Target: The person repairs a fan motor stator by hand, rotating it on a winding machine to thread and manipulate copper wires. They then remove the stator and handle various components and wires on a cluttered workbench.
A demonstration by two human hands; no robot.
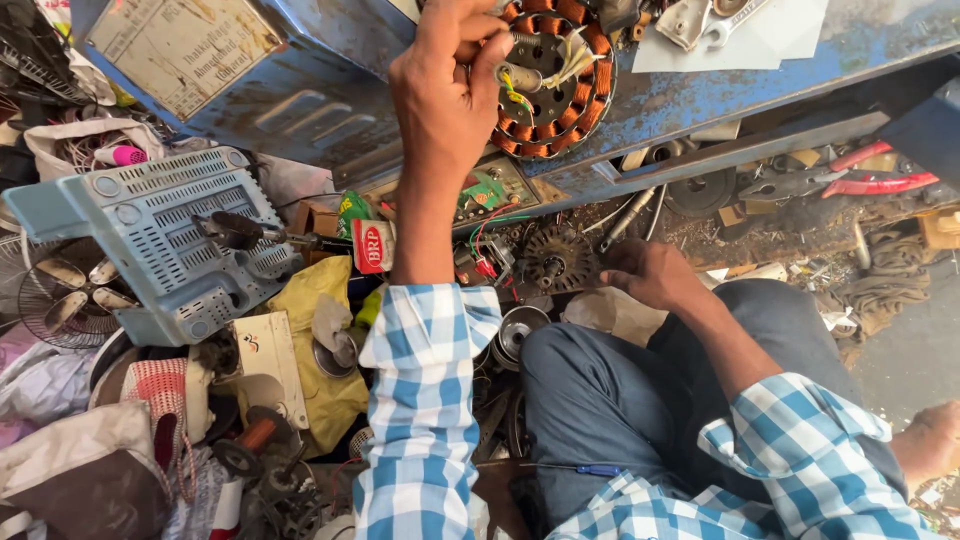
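Two hands work apart: the left hand point(445, 95) is raised to the stator point(555, 80) on the blue bench point(700, 95), fingers pinched shut on a wire at the winding's left rim, so the stator lies just right of it. The right hand point(648, 272) rests low by the knee, loosely curled and holding nothing visible, beside a dark gear point(556, 258) and well below the stator.

My left hand point(445, 90) was raised high, arm stretched forward, fingers curled and pinched together. My right hand point(648, 272) hung low near my knee, fingers loosely bent.
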